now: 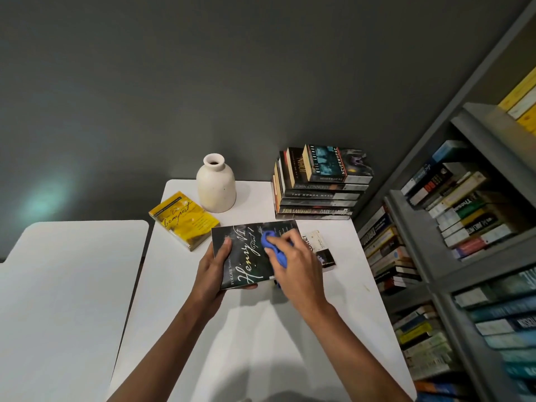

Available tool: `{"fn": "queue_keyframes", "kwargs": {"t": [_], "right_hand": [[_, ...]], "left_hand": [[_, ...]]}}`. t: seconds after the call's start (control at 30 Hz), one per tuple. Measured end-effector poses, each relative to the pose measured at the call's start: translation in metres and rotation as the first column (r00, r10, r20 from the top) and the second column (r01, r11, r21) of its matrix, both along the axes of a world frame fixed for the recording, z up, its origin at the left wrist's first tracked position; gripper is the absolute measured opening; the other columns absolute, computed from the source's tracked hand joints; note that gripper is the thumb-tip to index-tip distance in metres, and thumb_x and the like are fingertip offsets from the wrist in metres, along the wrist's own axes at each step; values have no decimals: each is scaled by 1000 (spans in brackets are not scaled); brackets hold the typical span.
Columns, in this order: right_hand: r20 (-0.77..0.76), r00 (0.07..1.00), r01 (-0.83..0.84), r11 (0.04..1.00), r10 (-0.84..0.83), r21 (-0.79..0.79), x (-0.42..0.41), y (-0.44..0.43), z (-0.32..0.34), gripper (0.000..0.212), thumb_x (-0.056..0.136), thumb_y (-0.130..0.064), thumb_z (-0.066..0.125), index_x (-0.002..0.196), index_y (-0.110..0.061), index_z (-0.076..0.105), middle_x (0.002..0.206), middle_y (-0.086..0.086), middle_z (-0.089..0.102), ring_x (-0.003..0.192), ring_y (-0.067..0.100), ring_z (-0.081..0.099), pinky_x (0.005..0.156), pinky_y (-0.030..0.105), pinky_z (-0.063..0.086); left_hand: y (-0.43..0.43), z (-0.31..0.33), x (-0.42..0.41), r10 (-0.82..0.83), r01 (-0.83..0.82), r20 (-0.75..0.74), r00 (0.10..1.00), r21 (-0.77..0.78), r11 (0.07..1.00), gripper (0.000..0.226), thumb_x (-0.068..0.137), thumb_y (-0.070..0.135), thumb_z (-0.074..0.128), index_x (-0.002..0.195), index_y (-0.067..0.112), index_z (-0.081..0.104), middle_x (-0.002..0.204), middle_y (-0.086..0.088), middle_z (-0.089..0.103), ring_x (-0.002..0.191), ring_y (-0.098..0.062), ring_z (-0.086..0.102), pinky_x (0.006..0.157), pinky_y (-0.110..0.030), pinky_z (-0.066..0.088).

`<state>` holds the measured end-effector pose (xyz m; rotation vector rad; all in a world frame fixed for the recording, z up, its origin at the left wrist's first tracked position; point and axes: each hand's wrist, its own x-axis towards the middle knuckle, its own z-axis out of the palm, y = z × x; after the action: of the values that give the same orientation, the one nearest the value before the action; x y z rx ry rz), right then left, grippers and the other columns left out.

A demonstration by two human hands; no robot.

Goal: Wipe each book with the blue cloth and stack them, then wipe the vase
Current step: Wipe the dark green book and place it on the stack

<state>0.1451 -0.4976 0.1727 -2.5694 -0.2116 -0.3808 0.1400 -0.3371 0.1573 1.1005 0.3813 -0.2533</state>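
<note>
The Tempest paperback (184,219) lies on the desk (246,329) at left, with the vase (216,187) behind it. The left grip (214,265) clasps the Henry VI paperback (249,256) by its left short edge, the book's long axis running crosswise. The right grip (298,265) clutches the blue cloth (271,245), pressing it on the cover. The book stack (319,187) stands beyond, to the right and nearer the right grip.

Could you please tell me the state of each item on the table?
Henry VI book: closed, cover up, gripped at its edge by the left hand.
blue cloth: bunched, pressed on that cover by the right hand.
Tempest book: closed, flat on the table.
vase: upright, untouched.
book stack: piled, Neverwhere on top.
Contact book: flat, partly hidden by the right hand.
</note>
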Motion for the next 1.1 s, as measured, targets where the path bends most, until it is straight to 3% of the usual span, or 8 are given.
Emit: {"fn": "queue_keyframes", "kwargs": {"t": [0.07, 0.2, 0.43, 0.63, 0.7, 0.83, 1.0, 1.1], "right_hand": [[-1, 1000, -1, 1000, 1, -4, -5, -12, -2, 22, 84, -24, 70, 106, -22, 71, 92, -4, 55, 71, 18, 58, 57, 30, 48], [-25, 983, 183, 983, -183, 4, 19, -37, 2, 22, 87, -24, 69, 108, -20, 72, 92, -3, 54, 72, 24, 59, 56, 27, 40], [6, 998, -57, 998, 57, 6, -11, -19, 3, 24, 85, -25, 69, 109, -24, 71, 90, -6, 53, 69, 13, 53, 56, 22, 41], [2, 987, 159, 987, -159, -29, 32, -30, 14, 25, 87, -27, 68, 111, -21, 71, 94, -4, 53, 69, 13, 48, 55, 23, 34], [18, 991, 131, 991, -131, -30, 32, -17, 18, 26, 86, -28, 69, 111, -21, 70, 95, -3, 53, 71, 12, 48, 56, 23, 37], [-16, 998, -53, 999, 53, 4, -2, -11, 11, 26, 87, -30, 68, 111, -24, 70, 92, -7, 53, 73, 15, 55, 57, 31, 51], [-5, 970, 241, 970, -241, -5, 30, -31, 21, 27, 88, -28, 67, 114, -19, 70, 97, -1, 55, 75, 22, 59, 58, 31, 50], [46, 991, 131, 988, -127, -83, 22, -5, 28, 27, 84, -25, 72, 110, -18, 70, 93, -1, 57, 74, 18, 58, 55, 23, 44]], "left_hand": [[4, -2, -1, 7, -7, 2, 1000, 2, 1000, 34, 98, 33, 50, 127, 16, 56, 112, -12, 72, 84, -32, 73, 62, -52, 58], [6, -1, -2, -21, 21, -4, 1000, -14, 1000, 33, 97, 32, 49, 124, 15, 58, 107, -10, 74, 80, -29, 73, 60, -52, 59], [16, 0, 11, 60, -60, 37, 997, 7, 998, 42, 96, 34, 52, 132, 13, 53, 117, -14, 69, 83, -30, 73, 58, -50, 58], [4, 5, 5, -33, 33, 41, 999, 2, 999, 30, 97, 31, 50, 121, 16, 59, 103, -9, 74, 78, -29, 72, 58, -52, 59], [5, 7, 9, -12, 11, 50, 999, 6, 1000, 28, 97, 31, 50, 119, 17, 60, 103, -10, 74, 77, -28, 72, 57, -52, 59], [15, 5, 13, 1, -3, 73, 997, 31, 1000, 47, 89, 36, 55, 128, 10, 57, 111, -16, 71, 80, -30, 73, 59, -53, 58], [6, 5, 7, -41, 39, 93, 995, 24, 999, 44, 87, 37, 55, 126, 16, 58, 111, -13, 72, 83, -31, 73, 62, -55, 57], [0, 11, 9, -45, 40, 135, 990, 37, 999, 41, 88, 36, 54, 124, 16, 59, 108, -12, 72, 81, -30, 73, 57, -50, 58]]}}
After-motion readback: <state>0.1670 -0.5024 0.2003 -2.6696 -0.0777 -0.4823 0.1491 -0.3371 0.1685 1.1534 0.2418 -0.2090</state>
